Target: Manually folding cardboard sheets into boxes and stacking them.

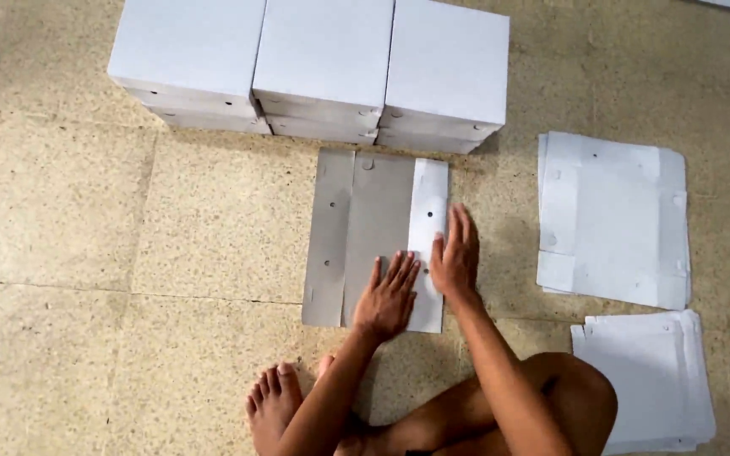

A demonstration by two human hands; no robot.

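A flat cardboard box blank (pixel 356 228) lies on the speckled stone floor, grey side up, with its right flap folded over so the white side shows. My left hand (pixel 388 295) presses flat on the blank's lower middle, fingers spread. My right hand (pixel 455 253) lies flat on the folded white flap at its right edge. Neither hand grips anything. My bare feet (pixel 274 397) and crossed legs sit just below the blank.
Three assembled white boxes (pixel 314 67) stand in a row, stacked, beyond the blank. A pile of flat white blanks (pixel 614 219) lies to the right, with another pile (pixel 652 380) by my right knee.
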